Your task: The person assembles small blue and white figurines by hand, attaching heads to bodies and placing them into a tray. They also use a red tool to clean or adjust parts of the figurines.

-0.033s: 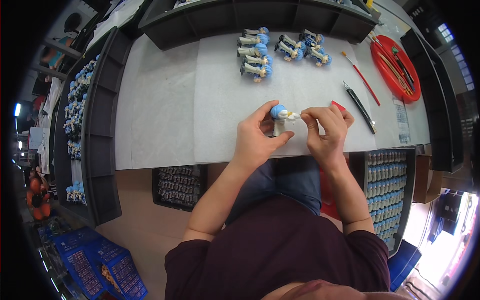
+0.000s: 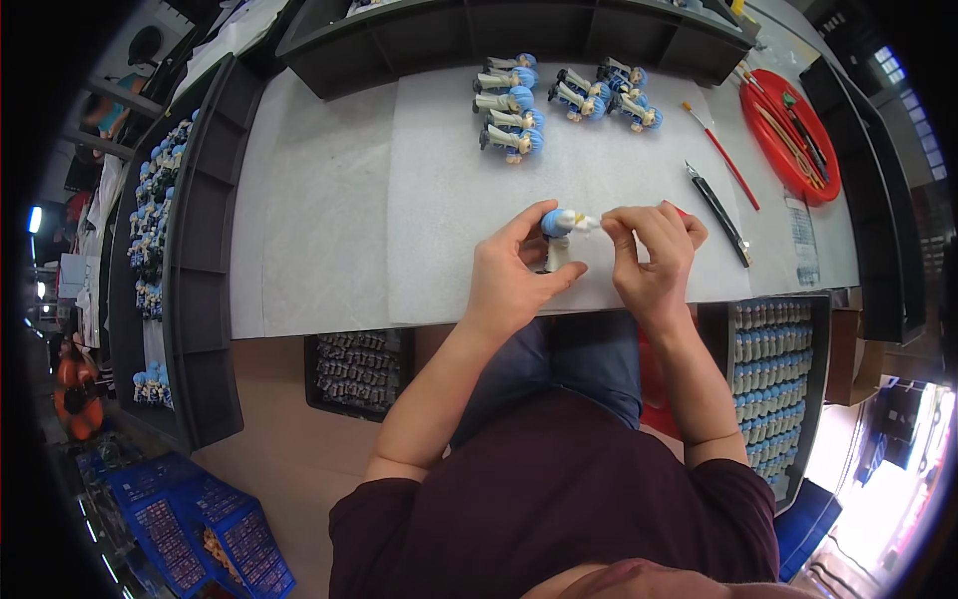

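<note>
My left hand [image 2: 514, 272] grips a small figurine [image 2: 556, 236] with blue hair and a white body, holding it upright just above the white mat [image 2: 419, 210] near the table's front edge. My right hand [image 2: 654, 262] is right beside it. Its thumb and forefinger pinch a small white piece [image 2: 589, 222] at the figurine's shoulder, next to the blue head. Both forearms come in from below, over my dark red shirt.
Several finished figurines [image 2: 511, 105] lie in two groups at the back of the mat. To the right lie a black craft knife [image 2: 718, 215], a red-handled brush [image 2: 720, 155] and a red round tray [image 2: 758, 110] of tools. Black trays of figurines [image 2: 773, 389] stand right, below and left.
</note>
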Tool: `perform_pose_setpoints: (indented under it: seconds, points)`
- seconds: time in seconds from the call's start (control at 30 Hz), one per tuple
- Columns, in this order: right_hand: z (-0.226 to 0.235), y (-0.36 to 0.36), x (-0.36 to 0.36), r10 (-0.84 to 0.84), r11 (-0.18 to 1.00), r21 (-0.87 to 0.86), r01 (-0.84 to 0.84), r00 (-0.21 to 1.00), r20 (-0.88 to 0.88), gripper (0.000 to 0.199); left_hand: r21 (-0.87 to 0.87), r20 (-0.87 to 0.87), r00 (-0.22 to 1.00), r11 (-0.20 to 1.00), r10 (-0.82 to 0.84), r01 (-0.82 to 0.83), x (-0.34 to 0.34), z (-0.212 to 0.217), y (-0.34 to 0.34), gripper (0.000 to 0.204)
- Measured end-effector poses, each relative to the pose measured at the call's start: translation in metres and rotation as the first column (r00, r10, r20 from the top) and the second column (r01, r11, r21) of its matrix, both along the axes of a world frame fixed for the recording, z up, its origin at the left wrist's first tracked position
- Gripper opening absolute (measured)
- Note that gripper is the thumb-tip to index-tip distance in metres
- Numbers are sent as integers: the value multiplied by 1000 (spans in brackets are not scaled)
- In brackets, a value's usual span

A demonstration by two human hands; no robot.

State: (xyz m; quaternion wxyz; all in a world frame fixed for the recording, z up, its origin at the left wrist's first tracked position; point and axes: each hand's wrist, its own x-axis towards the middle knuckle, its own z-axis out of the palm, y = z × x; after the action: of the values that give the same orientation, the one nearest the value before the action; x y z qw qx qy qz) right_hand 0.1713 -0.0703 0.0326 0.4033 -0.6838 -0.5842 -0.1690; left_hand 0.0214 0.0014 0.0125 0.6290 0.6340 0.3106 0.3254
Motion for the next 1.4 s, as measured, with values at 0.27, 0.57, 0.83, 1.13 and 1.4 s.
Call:
perform_pose_setpoints:
  seconds: [0.27, 0.57, 0.83, 1.13, 1.4]
  points:
    - [5, -3, 42, -173, 984, 17, 175, 980, -97, 3, 23, 4, 1000, 1000, -6, 6, -3, 2, -1, 62]
    - [36, -17, 171, -468, 870, 120, 478, 877, -108, 21, -8, 85, 996, 1000, 25, -24, 1, 0, -5, 66]
    - [20, 38, 250, -687, 694, -229, 683, 723, 76, 21, -61, 155, 987, 998, 29, -20, -1, 1, -2, 68]
    - [8, 42, 274, -766, 527, -408, 745, 625, 152, 23, -111, 197, 980, 994, 32, -10, 2, 4, -3, 53]
    - [9, 34, 258, -717, 674, -299, 676, 696, -45, 23, -25, 139, 989, 998, 55, -52, -1, -5, -2, 38]
